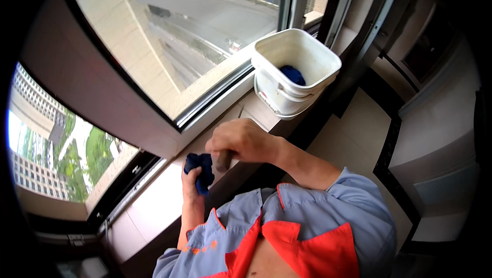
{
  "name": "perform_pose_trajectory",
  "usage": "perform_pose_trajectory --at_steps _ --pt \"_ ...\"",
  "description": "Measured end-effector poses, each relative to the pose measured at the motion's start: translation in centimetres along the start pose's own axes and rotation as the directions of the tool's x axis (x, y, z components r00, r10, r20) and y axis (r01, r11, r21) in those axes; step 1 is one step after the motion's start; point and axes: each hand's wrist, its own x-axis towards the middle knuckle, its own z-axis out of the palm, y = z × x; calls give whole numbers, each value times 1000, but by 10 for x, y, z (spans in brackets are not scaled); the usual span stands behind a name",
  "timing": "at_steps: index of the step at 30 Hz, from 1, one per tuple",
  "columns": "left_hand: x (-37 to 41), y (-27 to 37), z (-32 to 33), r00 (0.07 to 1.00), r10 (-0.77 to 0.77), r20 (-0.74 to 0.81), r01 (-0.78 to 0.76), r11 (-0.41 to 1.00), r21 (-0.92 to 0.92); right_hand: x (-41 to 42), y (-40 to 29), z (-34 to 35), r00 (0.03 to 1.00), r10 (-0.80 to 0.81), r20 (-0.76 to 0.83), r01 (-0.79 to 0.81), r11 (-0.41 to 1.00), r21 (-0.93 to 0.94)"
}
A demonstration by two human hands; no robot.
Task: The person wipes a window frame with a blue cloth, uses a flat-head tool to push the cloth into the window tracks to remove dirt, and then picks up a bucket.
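Note:
My left hand (190,180) grips a crumpled dark blue cloth (200,172), with the thumb pressed across it. Just to the right, my right hand (242,139) is closed around a tool with a brown handle (224,160). The handle's end sticks out below the fist; the tool's other end is hidden or blurred. Both hands are above the tiled window sill (152,201), close together. A white plastic bucket (284,99) stands on the sill beyond my right hand, with another blue cloth (293,75) at its bottom.
A framed window pane (207,47) rises behind the bucket, and a pillar (103,66) divides it from another window (73,143) at left. Outside, a road and buildings lie far below. Right of the sill is a tiled floor (357,124) with a dark border.

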Motion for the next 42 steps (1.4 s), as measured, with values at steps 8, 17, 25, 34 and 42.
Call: perform_pose_trajectory --at_steps 8,17,25,34,42 --pt "-19 13 -6 996 -18 -89 2 983 -183 -67 98 106 958 200 204 -102 906 -410" --pt "-16 8 2 995 -95 -38 77 940 -333 -70 61 97 899 438 6 -435 895 -103" --pt "-9 -24 81 943 -296 154 317 939 -132 -122 -7 63 624 743 240 -488 131 863" --pt "-7 -122 201 878 -293 379 269 956 114 -226 -22 7 243 968 -56 -170 99 981" --pt "-32 -214 330 805 -259 533 81 939 335 -332 -39 -93 129 966 -223 32 221 975"
